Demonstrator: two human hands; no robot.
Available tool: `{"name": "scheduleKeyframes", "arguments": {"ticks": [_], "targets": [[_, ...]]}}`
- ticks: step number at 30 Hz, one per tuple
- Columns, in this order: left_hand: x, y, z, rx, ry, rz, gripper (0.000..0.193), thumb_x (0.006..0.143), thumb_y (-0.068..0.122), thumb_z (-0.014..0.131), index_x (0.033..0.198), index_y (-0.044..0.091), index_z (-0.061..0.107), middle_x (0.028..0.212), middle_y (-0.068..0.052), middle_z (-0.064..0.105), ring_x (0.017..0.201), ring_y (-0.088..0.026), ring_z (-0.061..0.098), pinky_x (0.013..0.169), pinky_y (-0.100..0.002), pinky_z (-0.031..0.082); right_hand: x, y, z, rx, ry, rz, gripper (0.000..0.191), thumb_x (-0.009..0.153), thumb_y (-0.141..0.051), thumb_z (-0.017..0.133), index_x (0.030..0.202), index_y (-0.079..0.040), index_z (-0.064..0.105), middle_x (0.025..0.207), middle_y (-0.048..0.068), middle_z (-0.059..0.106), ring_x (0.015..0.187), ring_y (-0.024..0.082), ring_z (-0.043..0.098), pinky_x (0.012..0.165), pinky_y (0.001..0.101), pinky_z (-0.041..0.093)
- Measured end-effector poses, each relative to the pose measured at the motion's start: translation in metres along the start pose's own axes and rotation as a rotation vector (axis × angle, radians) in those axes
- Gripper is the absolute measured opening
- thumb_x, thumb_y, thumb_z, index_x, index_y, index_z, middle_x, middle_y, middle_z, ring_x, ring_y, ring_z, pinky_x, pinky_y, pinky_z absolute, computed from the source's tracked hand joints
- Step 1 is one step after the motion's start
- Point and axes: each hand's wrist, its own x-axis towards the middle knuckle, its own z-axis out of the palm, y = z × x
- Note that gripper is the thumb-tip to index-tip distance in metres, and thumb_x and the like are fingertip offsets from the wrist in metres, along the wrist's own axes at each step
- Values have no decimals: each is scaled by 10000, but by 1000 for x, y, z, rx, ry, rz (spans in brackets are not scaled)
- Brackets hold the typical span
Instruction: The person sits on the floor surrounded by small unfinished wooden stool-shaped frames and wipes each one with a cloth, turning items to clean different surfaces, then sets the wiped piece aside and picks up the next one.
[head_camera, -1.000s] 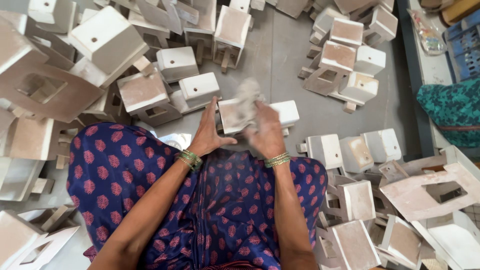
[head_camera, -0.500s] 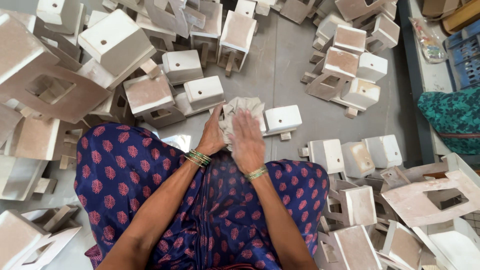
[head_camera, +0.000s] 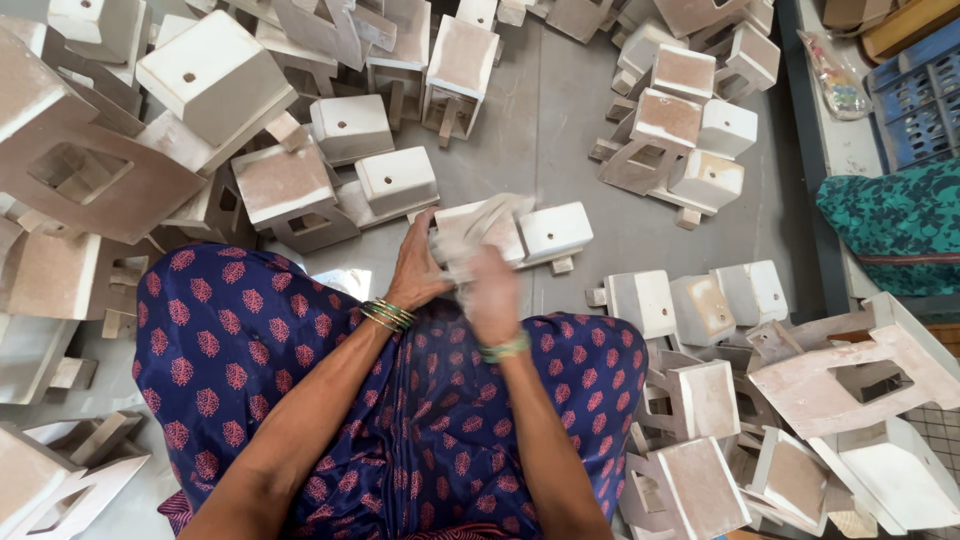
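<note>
Head view: seated person, blue dotted skirt (head_camera: 300, 400) over the knees. Left hand (head_camera: 418, 272) grips the edge of a small white square ceramic block (head_camera: 478, 228), unglazed and dusty, held just above the lap. Right hand (head_camera: 492, 295), blurred, presses on the block's near face; fingers closed. Similar white block (head_camera: 555, 232) touching behind, on the grey floor (head_camera: 560, 130).

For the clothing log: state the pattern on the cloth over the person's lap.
Dark blue cloth with rows of small red leaf-like motifs, in the head view.
</note>
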Motion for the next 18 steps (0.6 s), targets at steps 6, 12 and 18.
{"name": "scheduleKeyframes", "arguments": {"ticks": [6,12,18], "targets": [[5,23,-4,-134,105,-309,1017,591,467,891,1331,-13,384,1225,-235,598,1135,-327,652,954,-427,575,-31,29,-130,1204,937,91,407,1122,-278,433,1423,-15,508,1302,136,616,1200,272,627,1081,473,529],[-1,22,-16,-126,82,-268,1005,697,528,848,1362,-30,342,1249,-258,600,1175,-347,632,1006,-429,517,-20,-9,-114,906,734,252,468,1067,-293,398,1455,-47,483,1396,90,594,1099,180,631,932,354,543],[-2,-2,-11,-386,135,-462,842,868,608,617,1402,11,360,1335,-245,573,1233,-325,570,1051,-396,459,9,-66,-13,22,441,-372,518,884,85,553,1388,-21,611,1465,157,596,1420,357,511,1206,488,398]]}}
